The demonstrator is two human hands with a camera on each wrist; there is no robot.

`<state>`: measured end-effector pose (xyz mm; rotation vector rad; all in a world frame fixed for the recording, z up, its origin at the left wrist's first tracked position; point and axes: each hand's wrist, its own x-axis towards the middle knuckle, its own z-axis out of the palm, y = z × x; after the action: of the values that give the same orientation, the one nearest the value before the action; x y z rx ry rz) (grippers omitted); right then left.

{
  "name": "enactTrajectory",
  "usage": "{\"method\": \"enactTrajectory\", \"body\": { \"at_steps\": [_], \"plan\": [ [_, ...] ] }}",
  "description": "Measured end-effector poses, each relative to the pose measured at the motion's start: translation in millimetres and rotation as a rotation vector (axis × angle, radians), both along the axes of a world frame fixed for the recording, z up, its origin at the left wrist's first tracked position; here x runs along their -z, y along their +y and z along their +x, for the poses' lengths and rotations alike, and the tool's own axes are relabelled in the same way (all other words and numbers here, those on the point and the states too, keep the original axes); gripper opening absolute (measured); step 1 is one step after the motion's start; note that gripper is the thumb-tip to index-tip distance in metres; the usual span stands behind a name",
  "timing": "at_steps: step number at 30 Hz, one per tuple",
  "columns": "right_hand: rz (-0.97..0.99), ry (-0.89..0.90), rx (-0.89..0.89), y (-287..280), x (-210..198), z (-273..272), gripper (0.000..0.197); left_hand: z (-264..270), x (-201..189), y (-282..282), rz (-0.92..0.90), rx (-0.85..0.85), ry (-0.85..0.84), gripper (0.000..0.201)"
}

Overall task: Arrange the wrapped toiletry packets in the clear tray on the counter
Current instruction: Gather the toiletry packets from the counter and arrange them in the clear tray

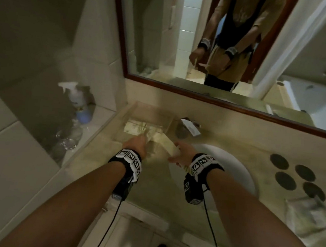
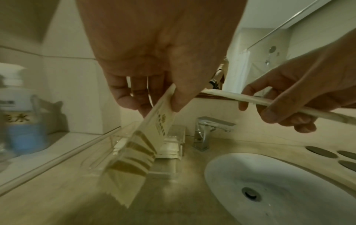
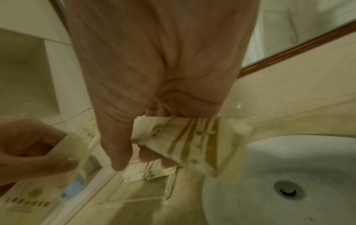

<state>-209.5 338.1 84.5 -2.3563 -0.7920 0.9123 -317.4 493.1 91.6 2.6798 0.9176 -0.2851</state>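
A clear tray [image 1: 134, 109] stands on the counter left of the faucet, with a few cream packets [image 3: 148, 170] lying flat in its far end. My left hand [image 1: 136, 145] hovers over the tray's near end and pinches a cream packet with brown stripes [image 2: 138, 144] between thumb and fingers, so that it hangs down. To its right, my right hand [image 1: 181, 153] grips a second striped packet [image 3: 192, 137], held roughly level above the counter between tray and sink. In the left wrist view this second packet [image 2: 269, 103] shows edge-on.
A white sink [image 1: 229, 164] lies right of the tray, with a chrome faucet [image 1: 189, 125] behind it. Several dark round discs [image 1: 291, 174] and a plastic bag [image 1: 305, 216] sit at the right. A spray bottle [image 1: 77, 100] stands on the ledge to the left, and a mirror [image 1: 223, 50] hangs behind.
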Motion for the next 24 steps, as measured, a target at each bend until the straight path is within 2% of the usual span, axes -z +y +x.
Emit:
{"method": "enactTrajectory", "body": {
  "at_steps": [2, 4, 7, 12, 15, 19, 24],
  "plan": [
    [-0.052, -0.082, -0.058, 21, 7, 9, 0.059, 0, 1, 18, -0.099, -0.083, -0.070, 0.032],
    [-0.096, -0.159, -0.118, 41, 14, 21, 0.058, 3, 3, 36, -0.179, -0.125, -0.125, 0.048],
    [-0.135, -0.168, -0.198, 73, 27, 42, 0.049, 11, 5, 64, -0.197, -0.127, -0.123, 0.030],
    [-0.155, -0.226, -0.319, 118, 43, 66, 0.030, 27, 7, 101, -0.210, -0.164, -0.093, 0.036],
    [-0.215, -0.266, -0.387, 138, 52, 72, 0.036, 34, 14, 116, -0.215, -0.184, -0.076, 0.033],
    [-0.140, -0.224, -0.387, 149, 69, 72, 0.047, 38, 23, 133, -0.243, -0.206, -0.062, 0.032],
    [-0.156, -0.216, -0.380, 166, 93, 68, 0.059, 39, 41, 154, -0.251, -0.213, -0.013, 0.033]
  ]
}}
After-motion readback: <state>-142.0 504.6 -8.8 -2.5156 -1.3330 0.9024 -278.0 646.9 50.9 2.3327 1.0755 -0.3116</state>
